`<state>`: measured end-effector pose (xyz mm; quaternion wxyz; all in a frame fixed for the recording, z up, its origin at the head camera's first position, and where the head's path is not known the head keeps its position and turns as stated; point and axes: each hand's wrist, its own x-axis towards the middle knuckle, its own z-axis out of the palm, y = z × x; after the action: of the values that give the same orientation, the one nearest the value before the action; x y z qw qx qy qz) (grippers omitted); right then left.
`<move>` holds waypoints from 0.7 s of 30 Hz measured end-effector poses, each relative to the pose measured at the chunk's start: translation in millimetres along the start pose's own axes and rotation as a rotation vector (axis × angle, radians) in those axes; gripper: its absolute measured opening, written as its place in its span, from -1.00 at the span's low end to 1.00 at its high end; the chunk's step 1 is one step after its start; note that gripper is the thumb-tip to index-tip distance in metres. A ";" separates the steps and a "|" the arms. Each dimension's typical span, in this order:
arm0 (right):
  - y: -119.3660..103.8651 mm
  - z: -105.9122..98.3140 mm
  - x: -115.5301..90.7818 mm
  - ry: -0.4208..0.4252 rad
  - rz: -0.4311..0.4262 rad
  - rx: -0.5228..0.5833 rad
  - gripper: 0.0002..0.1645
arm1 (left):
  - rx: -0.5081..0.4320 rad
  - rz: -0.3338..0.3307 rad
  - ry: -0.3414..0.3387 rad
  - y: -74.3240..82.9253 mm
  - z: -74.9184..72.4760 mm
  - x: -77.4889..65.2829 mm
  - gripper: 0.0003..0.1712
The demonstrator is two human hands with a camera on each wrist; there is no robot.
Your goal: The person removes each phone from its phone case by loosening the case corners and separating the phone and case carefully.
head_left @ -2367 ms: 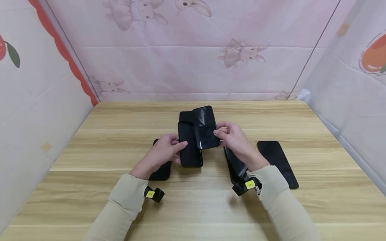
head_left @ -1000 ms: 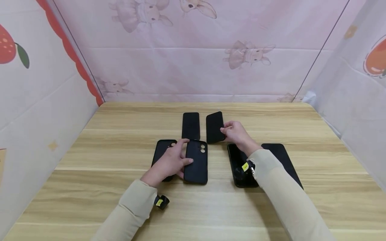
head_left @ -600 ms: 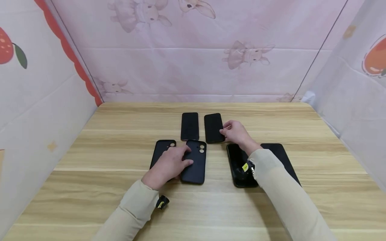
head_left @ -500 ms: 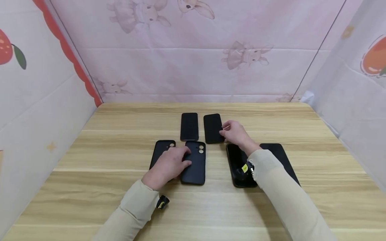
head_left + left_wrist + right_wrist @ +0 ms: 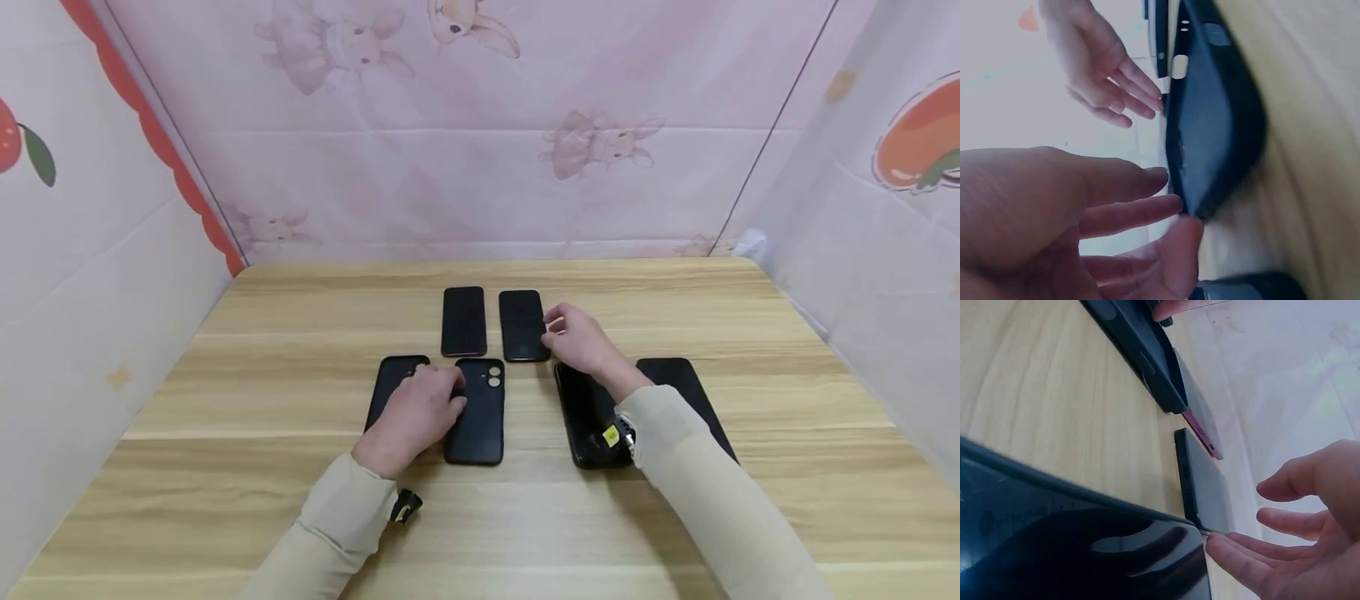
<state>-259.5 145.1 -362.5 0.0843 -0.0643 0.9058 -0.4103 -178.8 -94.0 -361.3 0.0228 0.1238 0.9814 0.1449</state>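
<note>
Lowered flat from its earlier tilt, black phone (image 5: 521,325) is lying beside right grip (image 5: 581,340) (fingers loosely parted, holding nothing) on the counter (image 5: 525,533), left grip (image 5: 420,408) hanging slack over a phone case (image 5: 478,425), light nudges probably aligning best.

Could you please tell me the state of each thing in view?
Left rear phone: flat, screen dark
Right rear phone: flat, screen dark
Centre case: empty, inner side up
Left case: flat, partly hidden
Glossy black slab: flat, partly hidden
Far-right slab: flat, partly hidden
Left hand: fingers bent, not gripping
Right hand: loosely curved, gripping nothing
</note>
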 end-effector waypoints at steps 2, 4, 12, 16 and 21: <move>-0.4 -1.8 -3.9 0.020 -0.012 0.010 -0.53 | 0.028 -0.019 0.022 1.7 -1.4 0.5 -0.79; -0.1 -4.6 -8.6 0.039 -0.022 0.023 -0.53 | 0.054 -0.035 0.051 3.4 -3.6 1.4 -0.78; 3.7 -16.3 -32.0 0.057 -0.032 0.033 -0.58 | -0.044 -0.029 0.049 23.0 -12.3 11.4 -0.79; 6.3 -18.3 -40.3 0.042 -0.031 0.013 -0.61 | -0.108 0.005 0.032 34.9 -11.4 16.0 -0.80; 9.4 -23.5 -49.0 0.010 -0.031 -0.052 -0.62 | -0.217 -0.004 -0.035 49.2 -7.9 24.4 -0.67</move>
<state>-216.9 177.6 -349.4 0.0716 -0.0784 0.9155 -0.3881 -191.3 -44.5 -339.7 0.0535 0.1211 0.9596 0.2482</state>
